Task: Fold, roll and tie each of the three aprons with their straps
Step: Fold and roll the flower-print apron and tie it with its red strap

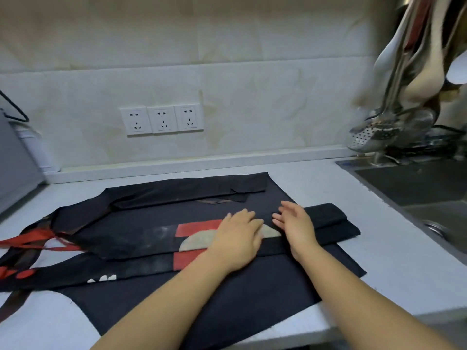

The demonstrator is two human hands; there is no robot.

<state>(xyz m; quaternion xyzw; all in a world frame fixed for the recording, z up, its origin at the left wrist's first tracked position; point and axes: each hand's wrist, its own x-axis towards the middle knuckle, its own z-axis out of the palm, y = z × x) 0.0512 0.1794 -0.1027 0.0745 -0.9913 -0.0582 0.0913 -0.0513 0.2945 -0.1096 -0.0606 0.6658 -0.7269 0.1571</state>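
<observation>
Left hand [237, 238] presses flat on the black apron [252, 304], right hand [295, 223] loose-fingered just beside it; white counter [379, 261], 3 wall sockets [161, 120], sink [417, 188] at right.

Soft, even light; wide-angle bending at edges; hanging utensils [414, 79] blurred.

White bench [328, 184] against a pale wall [265, 97]
Three sockets [161, 120] on the wall (side by side); sink [417, 184] at right, utensils [409, 84] hanging above.
</observation>
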